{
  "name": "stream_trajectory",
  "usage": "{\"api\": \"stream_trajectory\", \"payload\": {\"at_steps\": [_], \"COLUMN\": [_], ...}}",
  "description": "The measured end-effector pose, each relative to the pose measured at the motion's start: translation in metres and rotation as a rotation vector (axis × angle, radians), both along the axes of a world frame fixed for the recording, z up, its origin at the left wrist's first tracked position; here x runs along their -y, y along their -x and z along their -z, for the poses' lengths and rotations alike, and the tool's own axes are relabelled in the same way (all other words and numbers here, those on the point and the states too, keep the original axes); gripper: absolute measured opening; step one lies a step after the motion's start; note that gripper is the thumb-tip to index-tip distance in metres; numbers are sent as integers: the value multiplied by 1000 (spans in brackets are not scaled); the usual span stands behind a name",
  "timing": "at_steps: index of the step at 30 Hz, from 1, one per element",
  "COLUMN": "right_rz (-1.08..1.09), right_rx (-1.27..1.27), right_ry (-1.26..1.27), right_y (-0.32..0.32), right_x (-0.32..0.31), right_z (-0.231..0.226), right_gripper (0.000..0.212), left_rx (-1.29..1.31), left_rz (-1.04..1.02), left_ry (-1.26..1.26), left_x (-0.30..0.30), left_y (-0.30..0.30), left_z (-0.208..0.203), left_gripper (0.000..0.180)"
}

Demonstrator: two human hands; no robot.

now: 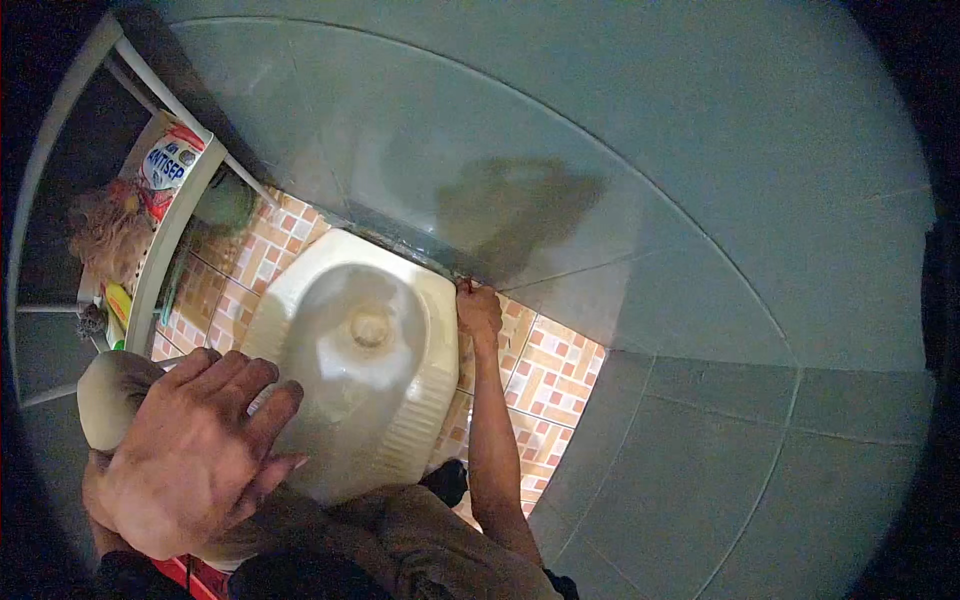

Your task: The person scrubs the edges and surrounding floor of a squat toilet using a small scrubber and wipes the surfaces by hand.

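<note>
A cream squat toilet [440, 310] with ribbed foot rests is set in the floor in front of me. My right hand [478, 310] reaches down past its right side to the far corner, where the floor meets the wall. The fingers there are closed; a small dark tip shows at them, too small to name. My left hand [200, 450] hangs over my bent left knee [110, 395], fingers loosely bent and thumb apart, with nothing in it. Whitish, wet-looking patches cover the toilet's bowl [345, 400].
At left stands a pale shelf rack [175, 235] holding a red, white and blue packet [165, 170], a brownish mesh bundle [105, 235] and a yellow item [118, 300]. Grey tiled walls [700, 300] rise ahead and right. Patterned tiles [555, 370] cover the floor. Something red [190, 575] lies at lower left.
</note>
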State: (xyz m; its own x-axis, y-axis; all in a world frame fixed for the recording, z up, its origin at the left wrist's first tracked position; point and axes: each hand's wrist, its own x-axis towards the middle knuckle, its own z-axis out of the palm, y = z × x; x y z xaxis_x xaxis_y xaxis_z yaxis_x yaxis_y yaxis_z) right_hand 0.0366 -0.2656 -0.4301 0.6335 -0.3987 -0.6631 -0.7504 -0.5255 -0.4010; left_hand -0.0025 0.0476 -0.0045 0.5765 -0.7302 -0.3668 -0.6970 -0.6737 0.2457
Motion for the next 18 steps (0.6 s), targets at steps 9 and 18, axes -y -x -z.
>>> {"api": "stream_trajectory", "payload": {"at_steps": [9, 18], "right_rz": [48, 98], "right_rx": [30, 33], "right_ry": [221, 238], "right_y": [4, 2], "right_x": [-11, -14], "right_z": [-33, -35], "right_gripper": [68, 64], "left_rx": [-6, 11], "left_rz": [-17, 5], "left_ry": [4, 20], "left_x": [2, 5], "left_y": [1, 0], "left_z": [-1, 0], "left_gripper": [55, 54]}}
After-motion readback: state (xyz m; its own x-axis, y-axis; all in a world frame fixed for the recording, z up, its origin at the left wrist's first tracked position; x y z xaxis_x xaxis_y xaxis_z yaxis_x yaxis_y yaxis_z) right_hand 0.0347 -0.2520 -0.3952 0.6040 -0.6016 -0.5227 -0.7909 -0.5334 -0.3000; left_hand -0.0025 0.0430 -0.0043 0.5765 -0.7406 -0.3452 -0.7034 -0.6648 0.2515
